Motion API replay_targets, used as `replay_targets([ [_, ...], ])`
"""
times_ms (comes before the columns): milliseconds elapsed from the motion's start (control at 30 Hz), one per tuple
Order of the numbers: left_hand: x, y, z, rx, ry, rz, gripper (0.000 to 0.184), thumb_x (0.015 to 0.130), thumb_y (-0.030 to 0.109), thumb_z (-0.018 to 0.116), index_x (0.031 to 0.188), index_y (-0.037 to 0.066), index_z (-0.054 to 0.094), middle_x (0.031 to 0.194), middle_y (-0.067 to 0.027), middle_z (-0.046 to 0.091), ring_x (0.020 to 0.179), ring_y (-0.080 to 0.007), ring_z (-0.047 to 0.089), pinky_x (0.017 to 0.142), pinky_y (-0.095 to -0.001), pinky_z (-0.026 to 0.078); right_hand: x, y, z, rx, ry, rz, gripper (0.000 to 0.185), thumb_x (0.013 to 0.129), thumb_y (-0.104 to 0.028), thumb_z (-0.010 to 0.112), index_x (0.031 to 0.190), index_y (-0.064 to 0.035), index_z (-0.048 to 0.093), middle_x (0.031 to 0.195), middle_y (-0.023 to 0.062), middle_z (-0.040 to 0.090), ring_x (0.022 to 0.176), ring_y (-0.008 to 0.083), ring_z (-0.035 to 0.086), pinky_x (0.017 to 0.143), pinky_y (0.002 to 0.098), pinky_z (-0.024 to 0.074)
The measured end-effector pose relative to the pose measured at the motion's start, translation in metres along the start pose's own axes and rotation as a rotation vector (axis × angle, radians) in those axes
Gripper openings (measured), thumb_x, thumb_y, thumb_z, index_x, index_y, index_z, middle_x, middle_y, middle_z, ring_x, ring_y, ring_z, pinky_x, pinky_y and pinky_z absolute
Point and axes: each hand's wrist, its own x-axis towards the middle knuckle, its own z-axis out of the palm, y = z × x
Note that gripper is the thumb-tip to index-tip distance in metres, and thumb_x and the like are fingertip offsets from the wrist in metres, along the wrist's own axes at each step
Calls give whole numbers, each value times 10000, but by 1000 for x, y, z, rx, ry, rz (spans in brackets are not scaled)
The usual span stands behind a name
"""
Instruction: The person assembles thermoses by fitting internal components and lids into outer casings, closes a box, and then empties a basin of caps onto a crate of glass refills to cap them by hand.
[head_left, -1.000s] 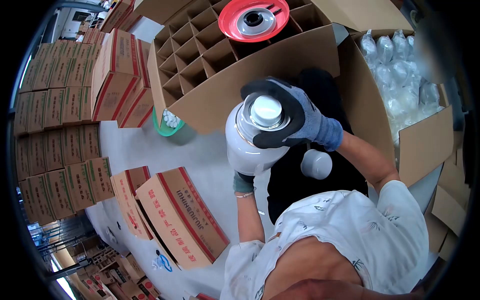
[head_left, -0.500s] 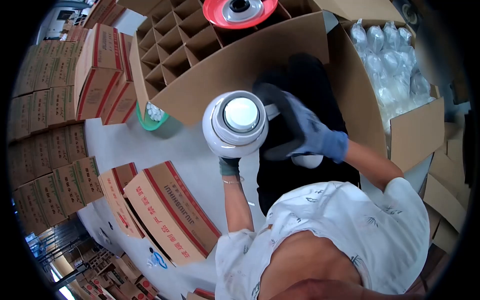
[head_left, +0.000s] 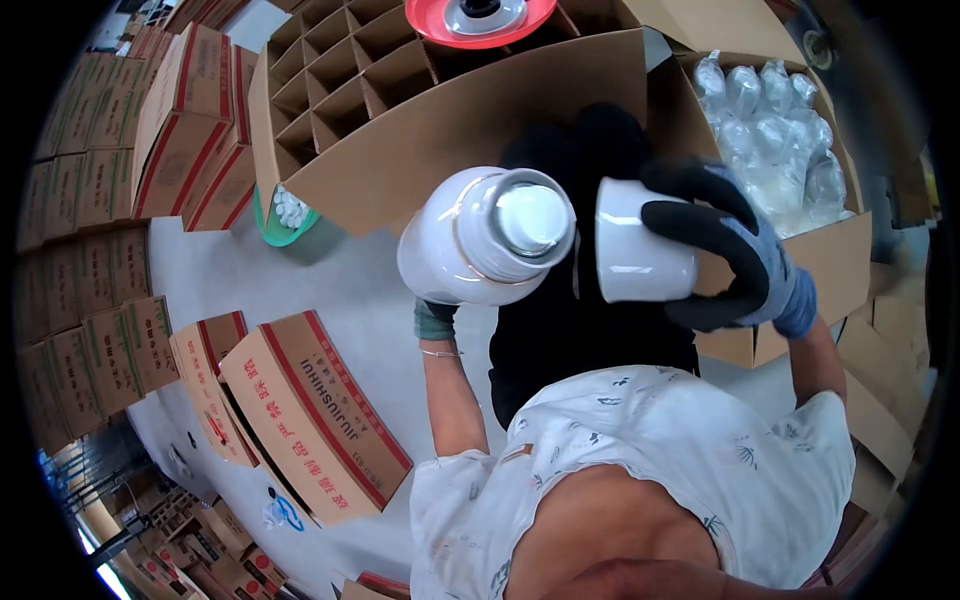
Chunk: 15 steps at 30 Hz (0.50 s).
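"Where's the left grip (head_left: 437, 318)?"
"Beneath the tilted white flask (head_left: 450, 240); its fingers are hidden, so I cannot tell their closure."
"And the right grip (head_left: 752, 250)?"
"Clasping a white cup (head_left: 635, 245) just beside the flask."
"Farther off?"
"A divided carton (head_left: 480, 130) with a red dish (head_left: 428, 18) over it, then stacked boxes (head_left: 95, 270)"

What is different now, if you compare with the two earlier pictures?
The right hand has let go of the white bottle near its neck and taken hold of the white cup. The cup has moved up from its place by the dark trousers to beside the bottle's top. The left hand still supports the bottle from below, and the divided box remains in front.
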Motion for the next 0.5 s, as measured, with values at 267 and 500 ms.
replay_targets([
  [267, 3, 3, -2, -33, -3, 17, 556, 765, 163, 729, 1260, 29, 513, 1329, -158, 512, 1186, -331, 514, 996, -385, 406, 7, 43, 24, 548, -86, 487, 561, 836, -332, 649, 1282, -24, 508, 1203, 188, 560, 1100, 293, 558, 944, 356, 431],
  [500, 28, 30, -22, -197, -17, 25, 530, 772, 150, 719, 1247, 20, 523, 1331, -161, 513, 1183, -336, 518, 992, -380, 409, -3, 16, 34, 450, 148, 375, 691, 821, -394, 653, 1370, -65, 394, 1403, 150, 379, 1296, 300, 392, 1070, 436, 331],
])
